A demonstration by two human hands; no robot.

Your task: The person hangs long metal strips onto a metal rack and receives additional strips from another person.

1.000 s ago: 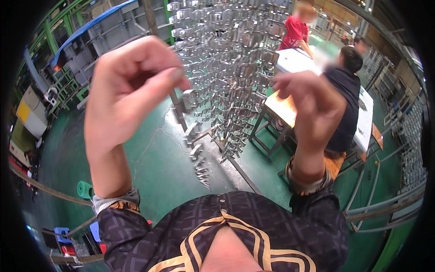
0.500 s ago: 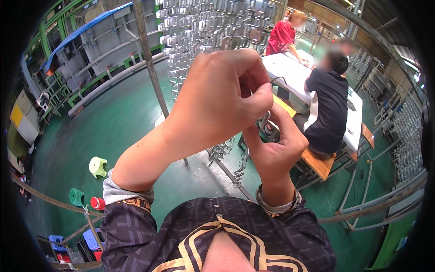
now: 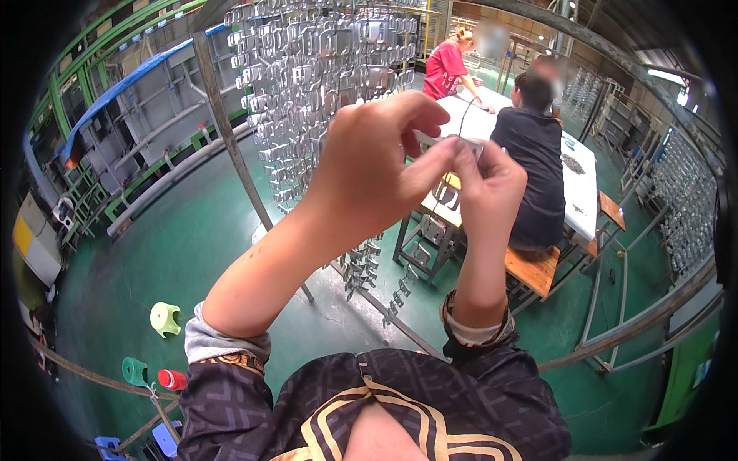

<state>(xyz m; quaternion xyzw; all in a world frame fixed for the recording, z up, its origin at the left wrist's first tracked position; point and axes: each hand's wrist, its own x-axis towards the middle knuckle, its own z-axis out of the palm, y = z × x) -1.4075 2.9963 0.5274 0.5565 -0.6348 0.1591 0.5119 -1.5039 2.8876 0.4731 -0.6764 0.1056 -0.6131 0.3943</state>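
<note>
Both hands are raised in front of my chest, fingertips meeting. A thin dark wire (image 3: 466,115) rises in a curve from where they meet. My left hand (image 3: 377,157) is curled, its thumb pressed at the wire's base; its index finger bends above the thumb. My right hand (image 3: 492,180) pinches a small silvery metal piece (image 3: 478,147), partly covered by its fingers. Below the hands hang linked metal parts (image 3: 361,269); whether they join the held wire is hard to see.
Dense rows of hanging silvery metal parts (image 3: 323,69) stand just ahead, beside a metal post (image 3: 231,138). Two people are at a white table (image 3: 580,196) at right, with a wooden bench (image 3: 530,270). A light green stool (image 3: 164,319) and a red container (image 3: 171,379) stand lower left.
My right hand has risen so its fingertips meet the left thumb, and a silvery piece now shows in them. The wire end points upward instead of right. The view has shifted slightly.
</note>
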